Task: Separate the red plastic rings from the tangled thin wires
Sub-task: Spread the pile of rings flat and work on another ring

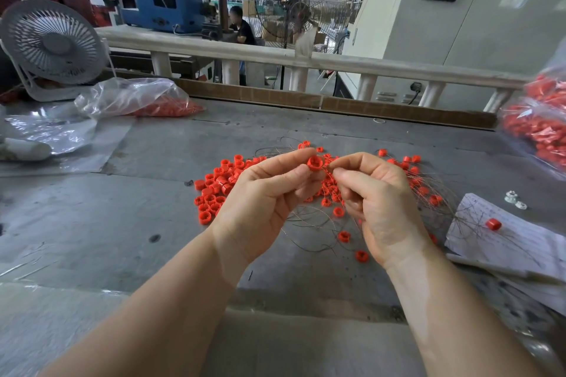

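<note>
Both hands are up over the grey table (pixel 153 208), close together. My left hand (pixel 263 196) has its thumb and forefinger curled onto one red ring (pixel 314 162), pinching it with the open bore facing me, the other fingers folded loosely underneath. My right hand (pixel 376 202) sits just beside it, fingertips pinched together right next to that ring; I think it has a thin wire (pixel 332 174) between them, though the strand is too fine to be certain. Below the hands, the tangle of thin wires (pixel 309 217) sprawls across the table with red rings caught in it, some scattered toward me. To the left of the tangle lies a tighter pile of loose rings (pixel 214 190). On the right, a sheet of paper (pixel 514 242) carries one stray ring (pixel 493 224) and some wire ends. A clear bag of red parts (pixel 137 98) lies far left by a small fan (pixel 52 43), another bag (pixel 539 125) at the right edge.
</note>
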Action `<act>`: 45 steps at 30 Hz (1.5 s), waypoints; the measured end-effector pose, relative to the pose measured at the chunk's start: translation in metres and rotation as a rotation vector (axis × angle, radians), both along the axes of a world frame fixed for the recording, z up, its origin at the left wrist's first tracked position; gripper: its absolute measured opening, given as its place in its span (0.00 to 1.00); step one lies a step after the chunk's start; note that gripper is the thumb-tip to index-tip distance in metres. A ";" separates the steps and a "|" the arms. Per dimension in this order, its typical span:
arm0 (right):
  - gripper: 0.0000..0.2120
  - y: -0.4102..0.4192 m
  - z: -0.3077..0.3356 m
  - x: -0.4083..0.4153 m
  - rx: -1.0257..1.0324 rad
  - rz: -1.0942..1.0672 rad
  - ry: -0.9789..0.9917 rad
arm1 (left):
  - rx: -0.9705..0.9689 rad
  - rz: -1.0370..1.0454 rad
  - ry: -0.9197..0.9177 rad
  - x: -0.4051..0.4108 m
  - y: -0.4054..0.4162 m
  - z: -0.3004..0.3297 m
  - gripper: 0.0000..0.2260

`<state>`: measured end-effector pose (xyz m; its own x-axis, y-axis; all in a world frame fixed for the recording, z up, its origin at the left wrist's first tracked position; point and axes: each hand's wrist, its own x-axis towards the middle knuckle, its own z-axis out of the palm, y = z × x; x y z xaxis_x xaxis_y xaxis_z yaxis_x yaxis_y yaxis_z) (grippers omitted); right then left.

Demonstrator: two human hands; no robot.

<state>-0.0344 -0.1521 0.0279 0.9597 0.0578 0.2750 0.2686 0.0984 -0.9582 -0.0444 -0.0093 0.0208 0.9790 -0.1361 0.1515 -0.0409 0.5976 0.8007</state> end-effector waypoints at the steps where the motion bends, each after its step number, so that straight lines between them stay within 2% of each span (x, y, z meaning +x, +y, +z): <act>1: 0.16 0.000 0.000 0.000 -0.001 -0.004 0.000 | -0.005 -0.002 0.008 0.000 0.000 0.000 0.10; 30: 0.13 -0.001 -0.001 0.001 -0.014 0.010 -0.023 | -0.038 -0.008 0.004 -0.001 -0.001 0.001 0.10; 34: 0.16 0.000 0.000 0.001 -0.025 0.000 -0.014 | -0.044 -0.018 -0.001 -0.002 -0.001 0.002 0.11; 40: 0.16 0.001 0.002 -0.002 -0.015 0.017 0.048 | -0.052 -0.041 0.000 -0.002 -0.002 0.001 0.11; 45: 0.12 0.002 0.004 -0.004 0.065 0.081 0.136 | -0.073 -0.068 -0.005 -0.002 -0.002 0.001 0.11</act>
<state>-0.0387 -0.1497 0.0320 0.9813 0.1229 0.1482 0.1252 0.1774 -0.9761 -0.0461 -0.0117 0.0222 0.9672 -0.1901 0.1687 -0.0026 0.6562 0.7545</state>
